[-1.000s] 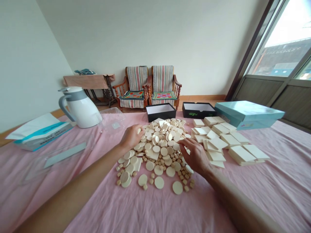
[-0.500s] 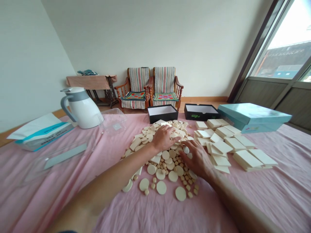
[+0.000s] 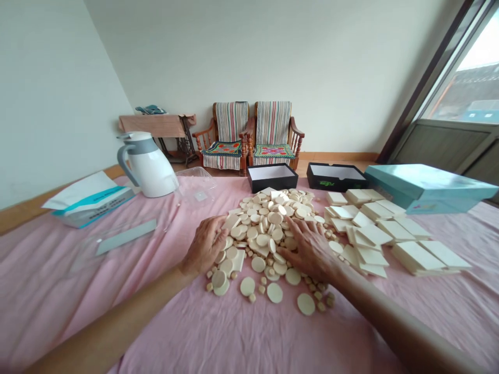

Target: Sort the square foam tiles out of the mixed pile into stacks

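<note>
A heap of pale round wooden discs (image 3: pixel 275 218) mixed with small wooden cubes (image 3: pixel 318 295) lies in the middle of the pink cloth. My left hand (image 3: pixel 206 243) is at the left side of the heap, its fingers stretched along the edge and touching discs. On the right part of the heap, my right hand (image 3: pixel 312 248) rests palm down with fingers spread over the pieces. Neither hand grips a piece. Some flat wooden rectangles (image 3: pixel 238 261) stick out among the discs. Right of my right hand, rectangular wooden pieces (image 3: pixel 413 255) lie in stacks.
Two black open boxes (image 3: pixel 273 178) stand behind the heap, with a light blue box (image 3: pixel 432 187) at the right. To the left are a white jug (image 3: pixel 152 169), a clear plastic container (image 3: pixel 199 187), a white-blue packet (image 3: pixel 93 200) and a clear plastic piece (image 3: pixel 125 238). Two chairs (image 3: pixel 230 135) stand beyond.
My left hand has moved from the heap's top to its left edge. My right hand stays on the right part, fingers more spread. Some discs have shifted, and the view has turned slightly left.
</note>
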Demonstrator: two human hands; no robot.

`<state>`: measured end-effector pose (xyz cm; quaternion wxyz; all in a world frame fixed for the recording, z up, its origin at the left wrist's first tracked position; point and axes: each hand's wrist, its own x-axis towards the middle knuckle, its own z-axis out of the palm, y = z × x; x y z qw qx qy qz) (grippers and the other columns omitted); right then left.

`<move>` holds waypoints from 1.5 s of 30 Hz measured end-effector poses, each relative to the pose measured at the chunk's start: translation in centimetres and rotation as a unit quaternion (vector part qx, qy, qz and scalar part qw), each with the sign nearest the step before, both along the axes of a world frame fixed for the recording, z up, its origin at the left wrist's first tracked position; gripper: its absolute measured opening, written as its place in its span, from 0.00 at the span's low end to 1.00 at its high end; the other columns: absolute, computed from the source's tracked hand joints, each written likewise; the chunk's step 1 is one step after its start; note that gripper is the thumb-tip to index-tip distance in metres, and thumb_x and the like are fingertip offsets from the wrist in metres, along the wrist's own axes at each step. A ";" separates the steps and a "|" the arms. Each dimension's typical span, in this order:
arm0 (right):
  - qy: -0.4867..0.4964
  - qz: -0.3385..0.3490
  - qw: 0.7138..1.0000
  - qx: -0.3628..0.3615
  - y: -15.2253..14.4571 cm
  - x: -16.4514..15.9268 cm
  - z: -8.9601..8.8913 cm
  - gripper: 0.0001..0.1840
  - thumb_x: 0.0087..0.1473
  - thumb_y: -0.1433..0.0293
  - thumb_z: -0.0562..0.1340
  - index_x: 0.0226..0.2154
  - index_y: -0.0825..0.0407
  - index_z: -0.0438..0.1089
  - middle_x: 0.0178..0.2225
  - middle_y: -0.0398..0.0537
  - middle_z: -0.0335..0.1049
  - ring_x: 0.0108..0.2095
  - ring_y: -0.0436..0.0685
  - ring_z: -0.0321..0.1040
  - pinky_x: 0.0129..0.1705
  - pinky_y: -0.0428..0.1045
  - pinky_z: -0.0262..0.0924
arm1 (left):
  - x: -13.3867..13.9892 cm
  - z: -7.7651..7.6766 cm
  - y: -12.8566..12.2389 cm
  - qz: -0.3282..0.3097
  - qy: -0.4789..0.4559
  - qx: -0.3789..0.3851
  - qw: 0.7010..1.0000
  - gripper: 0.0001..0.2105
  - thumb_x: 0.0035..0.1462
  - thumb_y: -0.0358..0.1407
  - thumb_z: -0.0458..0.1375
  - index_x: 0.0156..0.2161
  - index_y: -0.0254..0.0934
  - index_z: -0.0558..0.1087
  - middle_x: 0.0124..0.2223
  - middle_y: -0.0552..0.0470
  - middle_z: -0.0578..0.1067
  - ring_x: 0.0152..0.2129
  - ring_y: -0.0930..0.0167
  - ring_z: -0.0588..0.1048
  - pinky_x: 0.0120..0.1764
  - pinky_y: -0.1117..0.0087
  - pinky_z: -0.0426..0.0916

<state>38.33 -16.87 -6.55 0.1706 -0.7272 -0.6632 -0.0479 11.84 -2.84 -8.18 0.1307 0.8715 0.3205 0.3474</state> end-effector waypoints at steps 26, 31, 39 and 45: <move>0.010 0.115 0.991 -0.072 9.1 -10.5 1.3 0.42 0.44 0.57 0.65 0.59 0.51 0.53 0.52 0.63 0.61 0.51 0.71 0.58 0.48 0.64 0.55 | -1.6 0.5 2.7 0.107 -0.032 -0.151 0.982 0.27 0.60 0.52 0.46 0.55 0.36 0.66 0.57 0.44 0.70 0.54 0.62 0.69 0.57 0.61 0.62; 0.018 0.148 0.985 -0.089 10.1 -12.7 1.9 0.44 0.40 0.66 0.67 0.58 0.55 0.52 0.49 0.62 0.64 0.51 0.70 0.60 0.50 0.64 0.54 | -2.4 0.6 3.1 0.126 -0.045 -0.169 0.977 0.26 0.59 0.54 0.46 0.52 0.38 0.68 0.54 0.47 0.73 0.52 0.62 0.70 0.56 0.62 0.63; 0.110 0.189 0.976 -0.020 11.1 -4.6 4.5 0.20 0.53 0.66 0.62 0.49 0.54 0.68 0.48 0.56 0.70 0.49 0.60 0.66 0.50 0.54 0.59 | -2.4 0.3 3.2 0.141 -0.032 -0.173 0.974 0.28 0.58 0.55 0.47 0.54 0.37 0.67 0.55 0.45 0.72 0.53 0.60 0.69 0.57 0.59 0.61; 0.086 -0.166 0.982 -0.015 14.6 6.4 3.3 0.26 0.57 0.53 0.55 0.50 0.53 0.69 0.52 0.58 0.68 0.54 0.65 0.62 0.54 0.55 0.54 | -2.3 0.0 3.3 0.136 -0.034 -0.154 0.978 0.28 0.57 0.55 0.47 0.54 0.37 0.68 0.55 0.45 0.72 0.53 0.61 0.69 0.57 0.59 0.62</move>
